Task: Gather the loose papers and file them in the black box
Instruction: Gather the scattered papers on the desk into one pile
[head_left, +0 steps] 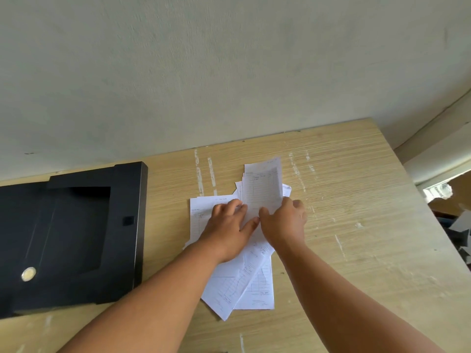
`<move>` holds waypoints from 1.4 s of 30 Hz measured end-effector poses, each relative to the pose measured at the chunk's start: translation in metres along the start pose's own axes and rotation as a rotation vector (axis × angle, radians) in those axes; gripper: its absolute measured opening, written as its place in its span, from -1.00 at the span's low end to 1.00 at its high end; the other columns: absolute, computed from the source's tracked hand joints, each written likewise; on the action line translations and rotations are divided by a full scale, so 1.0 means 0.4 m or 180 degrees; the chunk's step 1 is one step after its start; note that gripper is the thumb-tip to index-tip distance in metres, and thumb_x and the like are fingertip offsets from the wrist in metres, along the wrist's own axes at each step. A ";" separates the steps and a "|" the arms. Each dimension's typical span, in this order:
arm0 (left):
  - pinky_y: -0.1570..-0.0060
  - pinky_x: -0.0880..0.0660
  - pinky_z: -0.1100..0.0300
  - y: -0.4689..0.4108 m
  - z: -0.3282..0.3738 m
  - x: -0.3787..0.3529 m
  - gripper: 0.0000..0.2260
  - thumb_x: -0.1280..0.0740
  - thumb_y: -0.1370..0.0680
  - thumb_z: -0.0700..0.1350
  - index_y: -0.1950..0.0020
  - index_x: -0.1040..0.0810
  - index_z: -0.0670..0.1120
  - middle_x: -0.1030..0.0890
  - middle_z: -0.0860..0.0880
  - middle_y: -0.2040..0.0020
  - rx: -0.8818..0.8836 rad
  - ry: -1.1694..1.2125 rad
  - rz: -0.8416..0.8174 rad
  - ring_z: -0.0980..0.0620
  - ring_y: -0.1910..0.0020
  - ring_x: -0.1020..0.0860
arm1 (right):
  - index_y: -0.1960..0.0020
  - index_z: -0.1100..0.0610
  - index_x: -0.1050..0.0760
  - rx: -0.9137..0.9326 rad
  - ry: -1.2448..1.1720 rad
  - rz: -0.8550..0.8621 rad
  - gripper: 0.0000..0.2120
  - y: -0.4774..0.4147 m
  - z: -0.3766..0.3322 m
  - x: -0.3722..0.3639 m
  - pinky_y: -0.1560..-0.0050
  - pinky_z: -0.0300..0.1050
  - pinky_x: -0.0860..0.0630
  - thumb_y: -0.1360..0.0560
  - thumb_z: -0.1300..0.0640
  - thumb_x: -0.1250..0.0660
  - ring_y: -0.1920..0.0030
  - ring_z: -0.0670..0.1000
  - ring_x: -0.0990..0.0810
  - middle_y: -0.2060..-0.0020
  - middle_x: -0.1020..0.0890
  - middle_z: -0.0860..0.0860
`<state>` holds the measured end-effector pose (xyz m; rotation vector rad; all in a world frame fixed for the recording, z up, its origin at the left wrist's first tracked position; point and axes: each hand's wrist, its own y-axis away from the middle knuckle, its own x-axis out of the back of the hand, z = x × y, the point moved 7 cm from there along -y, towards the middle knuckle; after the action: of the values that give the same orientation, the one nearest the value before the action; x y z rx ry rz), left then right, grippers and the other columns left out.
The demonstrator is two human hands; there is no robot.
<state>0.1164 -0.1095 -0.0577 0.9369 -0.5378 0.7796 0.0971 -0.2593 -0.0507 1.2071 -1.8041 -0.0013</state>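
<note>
Several white printed papers (244,278) lie fanned out and overlapping in the middle of the wooden table (356,212). My left hand (228,229) presses flat on the left sheets, fingers spread. My right hand (285,220) grips the lower part of a small bundle of sheets (262,189) and tilts it up off the pile. The black box (74,233) lies open and flat at the table's left, a round metal button on its flap, clear of the papers.
A pale wall (229,72) runs along the table's far edge. The table's right edge drops away to a floor with grey scraps (461,235). Bare wood with white scuffs surrounds the pile.
</note>
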 end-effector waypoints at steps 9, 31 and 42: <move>-0.56 -0.13 0.04 -0.005 0.002 0.012 -0.54 -0.05 -0.72 -0.03 -0.63 -0.29 0.00 -0.20 0.10 -0.59 -0.0061 0.0103 -0.0117 -0.01 -0.55 -0.09 | -0.09 0.23 -0.51 -0.0859 -0.1798 -0.0248 -0.74 -0.017 0.034 0.011 0.18 -0.01 -0.58 -0.47 0.11 -0.36 0.12 0.13 -0.65 0.10 -0.66 0.11; 0.06 -0.53 -0.05 0.160 -0.219 0.096 -0.24 -0.09 -0.34 0.43 0.02 -0.57 -0.26 -0.66 -0.13 0.08 0.1489 0.2488 0.1443 -0.18 0.05 -0.62 | 0.01 0.17 -0.64 -0.0102 -0.1029 -0.0938 -0.85 0.079 -0.048 -0.008 0.33 -0.17 -0.43 -0.53 0.31 -0.31 0.24 0.05 -0.58 0.25 -0.63 0.01; -0.20 -0.58 -0.08 0.225 -0.215 0.067 -0.49 0.06 -0.66 0.31 -0.23 -0.59 0.12 -0.67 0.07 -0.15 0.0949 0.2202 0.1218 0.02 -0.12 -0.64 | -0.25 0.07 -0.47 -0.0148 -0.0522 -0.1080 -0.55 0.205 -0.081 -0.184 -0.03 0.07 -0.60 -0.40 -0.06 -0.31 -0.13 0.16 -0.58 -0.13 -0.61 0.05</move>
<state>0.0689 0.0067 -0.0364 0.7714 0.0183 1.4820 0.0660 -0.1488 -0.0452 1.5016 -1.7050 -0.3433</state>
